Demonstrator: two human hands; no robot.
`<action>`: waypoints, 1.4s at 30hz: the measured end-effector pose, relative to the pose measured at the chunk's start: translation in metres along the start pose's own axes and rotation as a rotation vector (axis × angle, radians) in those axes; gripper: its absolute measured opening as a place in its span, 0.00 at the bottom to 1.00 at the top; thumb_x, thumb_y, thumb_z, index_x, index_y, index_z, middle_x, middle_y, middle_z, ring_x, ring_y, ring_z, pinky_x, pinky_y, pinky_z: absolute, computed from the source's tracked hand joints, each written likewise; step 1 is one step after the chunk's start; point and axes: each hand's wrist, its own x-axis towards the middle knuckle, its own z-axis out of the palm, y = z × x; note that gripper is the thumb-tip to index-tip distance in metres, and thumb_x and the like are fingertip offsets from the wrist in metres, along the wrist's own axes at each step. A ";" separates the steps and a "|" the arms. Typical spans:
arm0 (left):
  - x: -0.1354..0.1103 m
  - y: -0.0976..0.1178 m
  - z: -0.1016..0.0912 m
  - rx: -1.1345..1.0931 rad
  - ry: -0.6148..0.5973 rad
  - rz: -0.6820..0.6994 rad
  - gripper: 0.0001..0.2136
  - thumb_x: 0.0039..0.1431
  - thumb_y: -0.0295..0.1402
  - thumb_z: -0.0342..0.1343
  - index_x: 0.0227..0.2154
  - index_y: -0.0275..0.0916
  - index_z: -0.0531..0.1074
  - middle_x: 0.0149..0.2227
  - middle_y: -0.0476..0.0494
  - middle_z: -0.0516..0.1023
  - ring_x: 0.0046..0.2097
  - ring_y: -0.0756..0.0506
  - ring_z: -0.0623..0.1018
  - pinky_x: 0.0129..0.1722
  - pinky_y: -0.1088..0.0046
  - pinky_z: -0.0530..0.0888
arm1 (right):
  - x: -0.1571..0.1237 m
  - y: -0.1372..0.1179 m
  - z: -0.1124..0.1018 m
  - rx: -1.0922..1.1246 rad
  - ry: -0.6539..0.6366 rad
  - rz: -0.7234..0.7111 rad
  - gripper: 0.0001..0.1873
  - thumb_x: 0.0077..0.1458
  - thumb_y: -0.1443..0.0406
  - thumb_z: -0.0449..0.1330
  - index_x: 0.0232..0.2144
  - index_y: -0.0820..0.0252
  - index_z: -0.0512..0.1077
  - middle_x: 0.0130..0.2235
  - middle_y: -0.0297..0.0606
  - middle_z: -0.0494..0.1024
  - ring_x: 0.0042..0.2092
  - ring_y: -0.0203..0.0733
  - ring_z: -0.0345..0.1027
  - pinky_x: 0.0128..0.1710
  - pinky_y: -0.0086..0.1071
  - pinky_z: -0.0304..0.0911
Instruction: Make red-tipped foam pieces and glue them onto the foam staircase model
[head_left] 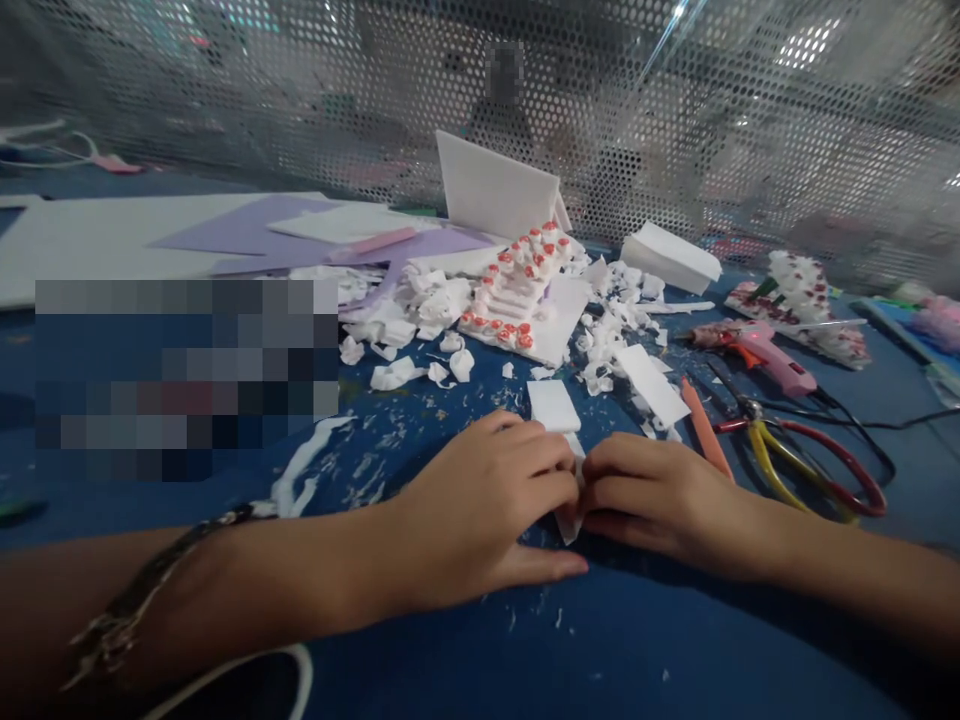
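Note:
My left hand bends its fingers over a small folded white strip, with its thumb stretched out below. On the other side, my right hand pinches the same strip, fingertips closed against it. Most of the strip is hidden by the fingers; whether it is paper or thin foam I cannot tell. Just beyond the fingertips lies a white rectangular piece. Farther back stands a white model with steps and rows of small red-and-white rosettes, near a leaning white board.
Curled white scraps surround the model. To the right are a pink glue gun with its cord, pliers with red and yellow handles, and an orange tool. Purple sheets lie back left. A perforated metal screen borders the back.

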 end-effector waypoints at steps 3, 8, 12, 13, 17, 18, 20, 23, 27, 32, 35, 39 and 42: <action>0.001 0.002 0.000 -0.036 -0.005 -0.054 0.08 0.54 0.39 0.55 0.27 0.40 0.69 0.32 0.51 0.72 0.36 0.47 0.71 0.38 0.67 0.59 | -0.001 0.000 0.002 0.076 -0.004 0.045 0.10 0.58 0.65 0.50 0.34 0.60 0.71 0.36 0.38 0.70 0.37 0.32 0.65 0.38 0.27 0.62; 0.004 0.000 0.001 -0.169 -0.020 -0.170 0.06 0.55 0.34 0.52 0.27 0.39 0.70 0.33 0.51 0.73 0.36 0.49 0.71 0.37 0.70 0.61 | 0.001 0.002 0.003 0.221 0.009 0.160 0.06 0.56 0.67 0.53 0.32 0.62 0.70 0.35 0.37 0.69 0.37 0.31 0.64 0.38 0.26 0.62; 0.004 -0.002 0.001 -0.207 -0.002 -0.207 0.06 0.56 0.32 0.50 0.26 0.38 0.70 0.31 0.49 0.72 0.35 0.49 0.70 0.36 0.72 0.63 | 0.004 0.003 0.002 0.285 0.014 0.234 0.06 0.54 0.67 0.55 0.31 0.63 0.70 0.35 0.37 0.68 0.35 0.31 0.64 0.36 0.26 0.63; 0.004 -0.003 0.001 -0.210 -0.001 -0.216 0.06 0.55 0.31 0.50 0.26 0.38 0.69 0.31 0.49 0.71 0.35 0.49 0.70 0.35 0.72 0.64 | 0.005 0.002 0.001 0.290 0.019 0.245 0.06 0.54 0.67 0.55 0.30 0.63 0.71 0.34 0.37 0.68 0.34 0.31 0.64 0.35 0.26 0.63; 0.003 -0.003 0.001 -0.218 0.005 -0.251 0.04 0.55 0.32 0.51 0.29 0.38 0.68 0.32 0.49 0.71 0.34 0.49 0.70 0.33 0.73 0.64 | 0.007 0.001 0.001 0.288 0.026 0.279 0.05 0.53 0.68 0.55 0.30 0.63 0.71 0.35 0.38 0.68 0.34 0.31 0.64 0.34 0.25 0.62; 0.003 -0.004 0.001 -0.222 0.005 -0.254 0.04 0.55 0.32 0.51 0.30 0.38 0.68 0.32 0.49 0.71 0.34 0.49 0.70 0.33 0.73 0.64 | 0.007 0.001 0.001 0.285 0.028 0.289 0.05 0.53 0.68 0.55 0.30 0.63 0.71 0.35 0.38 0.68 0.34 0.30 0.64 0.34 0.25 0.62; 0.004 -0.004 0.001 -0.226 0.004 -0.245 0.04 0.56 0.33 0.51 0.30 0.38 0.68 0.31 0.49 0.71 0.34 0.49 0.70 0.33 0.73 0.64 | 0.008 0.000 0.002 0.280 0.036 0.306 0.04 0.52 0.69 0.56 0.29 0.63 0.71 0.35 0.37 0.68 0.34 0.30 0.63 0.34 0.25 0.61; 0.005 -0.005 0.001 -0.224 -0.012 -0.222 0.07 0.58 0.33 0.48 0.28 0.37 0.69 0.32 0.47 0.71 0.34 0.49 0.70 0.34 0.73 0.65 | 0.009 0.000 0.003 0.281 0.053 0.325 0.04 0.52 0.69 0.56 0.28 0.63 0.70 0.35 0.37 0.68 0.34 0.29 0.63 0.34 0.24 0.61; 0.005 -0.006 0.002 -0.199 -0.021 -0.225 0.08 0.59 0.33 0.47 0.29 0.37 0.69 0.33 0.47 0.70 0.35 0.49 0.70 0.34 0.73 0.65 | 0.008 0.000 0.005 0.270 0.069 0.323 0.04 0.52 0.68 0.56 0.27 0.62 0.70 0.34 0.36 0.67 0.33 0.29 0.63 0.32 0.24 0.61; 0.006 -0.006 0.003 -0.178 -0.001 -0.242 0.05 0.57 0.31 0.49 0.30 0.37 0.67 0.32 0.48 0.69 0.33 0.49 0.70 0.31 0.74 0.64 | 0.007 0.001 0.005 0.245 0.066 0.329 0.03 0.52 0.68 0.56 0.28 0.62 0.70 0.34 0.36 0.67 0.33 0.30 0.63 0.34 0.25 0.61; 0.007 -0.006 0.002 -0.207 0.005 -0.262 0.03 0.56 0.29 0.49 0.33 0.38 0.66 0.33 0.49 0.70 0.34 0.50 0.70 0.31 0.75 0.64 | 0.007 0.002 0.005 0.240 0.080 0.338 0.05 0.53 0.66 0.57 0.28 0.62 0.70 0.33 0.35 0.67 0.33 0.29 0.63 0.34 0.25 0.61; 0.006 -0.005 0.001 -0.198 0.000 -0.246 0.02 0.57 0.29 0.48 0.33 0.39 0.65 0.33 0.49 0.69 0.34 0.50 0.70 0.32 0.74 0.65 | 0.008 0.002 0.006 0.233 0.083 0.345 0.07 0.54 0.65 0.55 0.28 0.63 0.70 0.33 0.36 0.67 0.34 0.31 0.63 0.35 0.27 0.62; 0.005 -0.004 0.001 -0.180 0.004 -0.215 0.03 0.57 0.30 0.49 0.33 0.39 0.65 0.34 0.48 0.69 0.34 0.50 0.69 0.33 0.74 0.65 | 0.009 0.002 0.008 0.203 0.108 0.326 0.08 0.55 0.64 0.54 0.28 0.63 0.70 0.33 0.37 0.66 0.33 0.31 0.63 0.34 0.27 0.62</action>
